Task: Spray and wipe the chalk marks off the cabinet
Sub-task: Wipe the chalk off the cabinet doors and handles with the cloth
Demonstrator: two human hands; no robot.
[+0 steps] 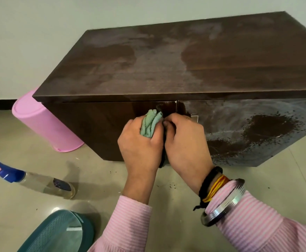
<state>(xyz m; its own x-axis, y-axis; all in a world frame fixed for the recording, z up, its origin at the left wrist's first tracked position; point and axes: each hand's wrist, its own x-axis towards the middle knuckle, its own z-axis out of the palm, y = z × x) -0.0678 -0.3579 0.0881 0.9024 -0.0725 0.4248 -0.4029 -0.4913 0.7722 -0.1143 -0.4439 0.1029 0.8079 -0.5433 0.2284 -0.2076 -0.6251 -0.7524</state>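
One dark brown cabinet (pixel 185 57) sits on the tiled floor (pixel 12 135), and both hands are right up against its front. The left hand (pixel 141 144) has its fingers clenched round one bunched green cloth (pixel 150 123), which rises out of the fist before the left door (pixel 97 128). The right hand (pixel 186 142) is touching it, fingers curled in toward the cloth; whether they pinch it, I cannot tell. Two doors on the cabinet: the right door (pixel 257 131) carries a whitish chalk haze with dark wet patches. One spray bottle (pixel 32 179) lies on its side on the floor, left of the cabinet and well apart. One pink bucket (pixel 45 128) lies tipped against the cabinet's left side. Two pink striped sleeves (pixel 130 224)
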